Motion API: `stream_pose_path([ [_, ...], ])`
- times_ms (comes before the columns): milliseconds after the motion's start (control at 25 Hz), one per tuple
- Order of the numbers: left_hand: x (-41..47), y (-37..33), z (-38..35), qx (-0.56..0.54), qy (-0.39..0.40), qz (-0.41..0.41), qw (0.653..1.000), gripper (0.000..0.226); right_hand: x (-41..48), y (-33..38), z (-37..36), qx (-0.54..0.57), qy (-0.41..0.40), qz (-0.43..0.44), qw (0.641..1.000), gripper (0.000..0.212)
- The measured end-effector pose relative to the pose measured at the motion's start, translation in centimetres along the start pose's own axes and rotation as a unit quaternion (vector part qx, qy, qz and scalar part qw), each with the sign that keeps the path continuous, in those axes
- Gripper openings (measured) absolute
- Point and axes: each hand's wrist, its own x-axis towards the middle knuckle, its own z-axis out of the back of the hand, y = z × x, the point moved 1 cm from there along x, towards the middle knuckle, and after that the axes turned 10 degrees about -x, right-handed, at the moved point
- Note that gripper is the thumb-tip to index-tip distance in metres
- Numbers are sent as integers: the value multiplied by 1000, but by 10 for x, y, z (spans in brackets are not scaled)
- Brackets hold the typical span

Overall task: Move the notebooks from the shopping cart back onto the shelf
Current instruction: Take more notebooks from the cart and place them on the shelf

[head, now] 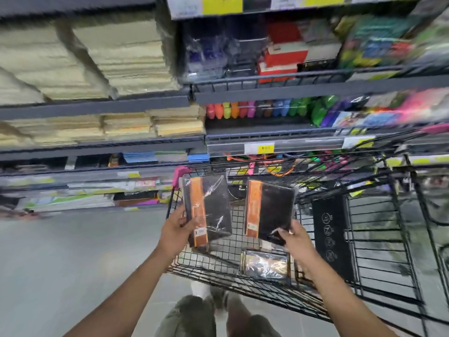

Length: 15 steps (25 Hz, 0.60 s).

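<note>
The left hand [178,233] grips a shrink-wrapped black notebook with an orange band [209,205] by its lower left edge, thumb on the cover and fingers curled behind it. The right hand [296,239] grasps a second black-and-orange notebook [272,207] at its lower right corner in the same way, thumb on front and fingers wrapped behind. Both notebooks are held upright, side by side and apart, in the air above the left end of the black wire shopping cart [374,229], with their top edges near its far rim. A small pile of wrapped notebooks [266,265] lies on the cart's floor near its near edge, just below the right hand. A black panel with white round symbols [331,237] stands inside the cart to the right of the pile. A pink bumper [181,175] caps the cart's far left corner. Beyond the cart's far rim stands the dark grey shelf [97,107], much of it blurred. Its left bays carry stacks of beige paper goods [126,57], and a row of coloured markers [255,109] sits in a right bay. A yellow-and-white price label [259,148] is fixed to a shelf edge just above the cart's far rim. The grey floor [60,259] spreads to the left of the cart.
</note>
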Motion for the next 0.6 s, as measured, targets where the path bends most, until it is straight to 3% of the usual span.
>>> stream_pose_path([
  [280, -54, -10, 55, -78, -41, -30, 996, 25, -44, 51, -17, -31, 39, 92, 994, 29],
  [600, -133, 4, 152, -130, -98, -65, 984, 22, -121, 111, -111, -75, 94, 170, 978, 34],
])
